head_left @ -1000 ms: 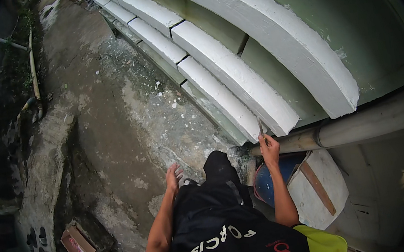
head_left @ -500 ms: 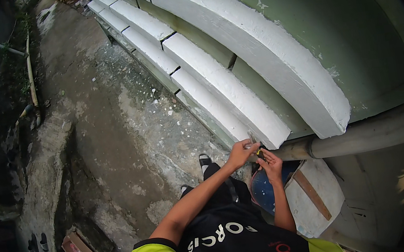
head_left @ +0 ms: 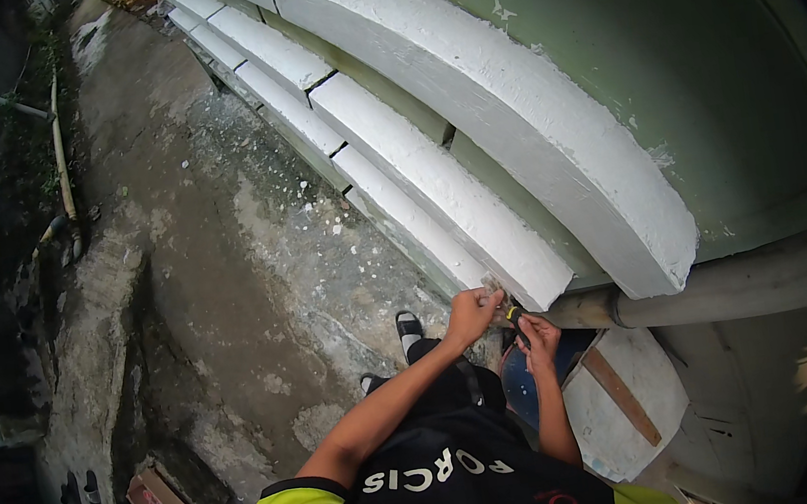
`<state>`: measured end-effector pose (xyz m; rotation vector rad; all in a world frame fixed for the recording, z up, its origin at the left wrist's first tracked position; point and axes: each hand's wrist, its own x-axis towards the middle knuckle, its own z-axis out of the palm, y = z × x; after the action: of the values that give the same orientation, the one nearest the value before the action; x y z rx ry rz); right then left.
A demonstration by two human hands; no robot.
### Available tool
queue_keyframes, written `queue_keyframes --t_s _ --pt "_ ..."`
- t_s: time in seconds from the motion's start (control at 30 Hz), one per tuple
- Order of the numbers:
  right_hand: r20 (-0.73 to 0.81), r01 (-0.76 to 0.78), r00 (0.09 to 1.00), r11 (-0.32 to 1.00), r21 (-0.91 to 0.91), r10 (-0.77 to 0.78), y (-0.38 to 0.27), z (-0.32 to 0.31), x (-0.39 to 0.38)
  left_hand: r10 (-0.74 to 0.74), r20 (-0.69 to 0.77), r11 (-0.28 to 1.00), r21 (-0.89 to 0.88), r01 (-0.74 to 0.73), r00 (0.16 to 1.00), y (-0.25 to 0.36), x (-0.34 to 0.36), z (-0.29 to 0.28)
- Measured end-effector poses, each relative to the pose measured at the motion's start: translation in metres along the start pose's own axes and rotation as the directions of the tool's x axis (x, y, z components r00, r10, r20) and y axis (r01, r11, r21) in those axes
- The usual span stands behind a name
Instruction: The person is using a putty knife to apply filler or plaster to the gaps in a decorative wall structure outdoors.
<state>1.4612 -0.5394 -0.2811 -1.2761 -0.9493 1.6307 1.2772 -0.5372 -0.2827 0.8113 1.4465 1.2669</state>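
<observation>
My right hand (head_left: 539,338) grips a small tool (head_left: 511,315) with a yellow and black handle. It is held just under the end of the lowest white wall band (head_left: 440,222). My left hand (head_left: 473,314) reaches across and pinches the tool's pale front end, right against the band's cut edge. What the tip is I cannot make out. Both forearms rise from my black and yellow shirt at the bottom of the view.
A grey pipe (head_left: 730,287) runs along the wall under the white bands and the green wall (head_left: 683,66). Below my hands sit a blue bucket (head_left: 520,394) and a white panel with a wooden strip (head_left: 624,406). My sandalled foot (head_left: 410,327) stands on cracked concrete (head_left: 225,274). A cardboard box (head_left: 157,502) lies lower left.
My left hand has come up from beside my leg to the tool at the band's end. My right hand stays there. My head has turned, shifting the view.
</observation>
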Motion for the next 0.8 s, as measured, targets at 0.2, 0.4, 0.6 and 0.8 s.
queue_keyframes --t_s 0.2,0.4,0.6,0.8 --pt "-0.025 0.035 0.999 0.997 0.062 -0.033 0.003 -0.017 0.005 -0.161 -0.038 0.987 -0.006 0.161 0.986 -0.052 -0.008 -0.067" --pt "-0.025 0.030 0.999 0.999 0.017 -0.029 0.001 0.018 0.026 -0.422 -0.101 0.906 -0.084 0.415 0.901 -0.120 -0.036 -0.163" --pt "-0.046 0.037 0.998 0.999 0.029 -0.036 0.007 -0.015 0.010 -0.519 -0.245 0.851 -0.054 0.523 0.819 -0.155 -0.085 -0.226" --pt "-0.093 0.039 0.995 0.991 0.126 -0.028 0.017 0.058 0.045 -0.608 -0.237 0.792 -0.236 0.562 0.757 -0.171 -0.092 -0.242"
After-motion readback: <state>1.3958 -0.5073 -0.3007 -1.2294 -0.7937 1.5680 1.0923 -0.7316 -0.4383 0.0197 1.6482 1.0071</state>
